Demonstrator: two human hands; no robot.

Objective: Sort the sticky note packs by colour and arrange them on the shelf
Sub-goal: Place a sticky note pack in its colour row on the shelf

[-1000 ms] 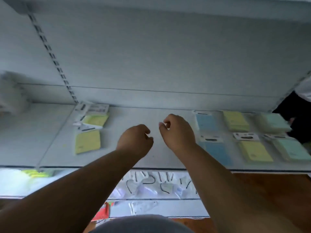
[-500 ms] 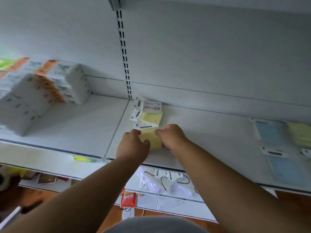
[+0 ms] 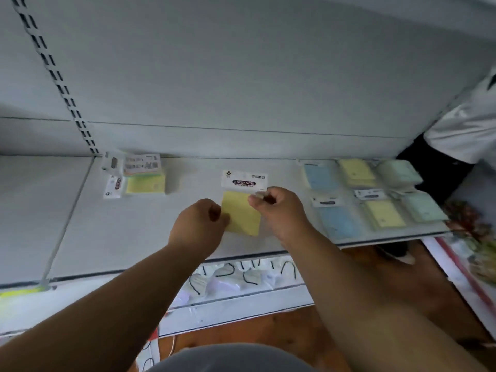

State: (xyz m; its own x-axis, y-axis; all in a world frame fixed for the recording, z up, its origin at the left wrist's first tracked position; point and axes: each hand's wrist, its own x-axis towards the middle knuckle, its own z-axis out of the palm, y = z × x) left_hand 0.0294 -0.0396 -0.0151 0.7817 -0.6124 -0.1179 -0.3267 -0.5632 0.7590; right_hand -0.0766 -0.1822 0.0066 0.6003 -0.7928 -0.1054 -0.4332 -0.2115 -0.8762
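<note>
Shelf point(image 3: 174, 237): white metal, slotted upright at its back left.

Yellow pack point(image 3: 243, 214): held over the middle of the shelf, white "STICKY NOTE" header card at its far end. Whether it touches the shelf cannot be told.

Left hand point(image 3: 200, 226): closed on the pack's left edge, thumb and fingers pinching it.

Right hand point(image 3: 279, 214): closed on the pack's upper right corner, just under the header.

Left stack point(image 3: 145, 183): yellow packs lying at the back left, headers turned left, one barcode card on top.

Right group: two blue packs point(image 3: 336, 221), two yellow packs point(image 3: 383, 213), two green packs point(image 3: 421, 208), in three columns near the right end, each colour in its own column.

Lower shelf point(image 3: 241, 277): clear bags with black loops, blurred.
</note>
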